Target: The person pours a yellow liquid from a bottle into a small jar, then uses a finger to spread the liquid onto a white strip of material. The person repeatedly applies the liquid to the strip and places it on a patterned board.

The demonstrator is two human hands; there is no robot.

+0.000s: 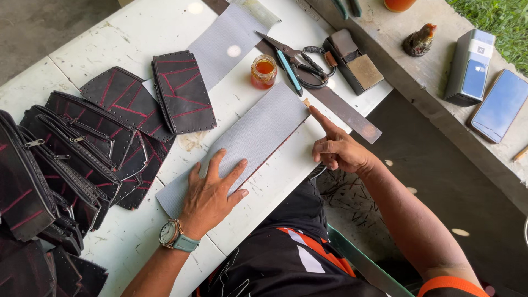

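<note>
My left hand [212, 192] lies flat, fingers spread, on a long grey fabric sheet [258, 132] that rests on the white table [137, 33]. A dark piece shows under the sheet's lower edge. My right hand [338, 148] is beside the sheet's far corner, its index finger stretched out and pressing on that corner, the other fingers curled. A watch with a teal strap is on my left wrist.
Dark panels with red stitching [184, 91] and zippered pouches [49, 165] are piled at the left. A small jar of amber liquid [264, 70], scissors [300, 58], a metal ruler [346, 113], a second grey sheet [225, 41], a box [470, 66] and a phone [500, 104] lie beyond.
</note>
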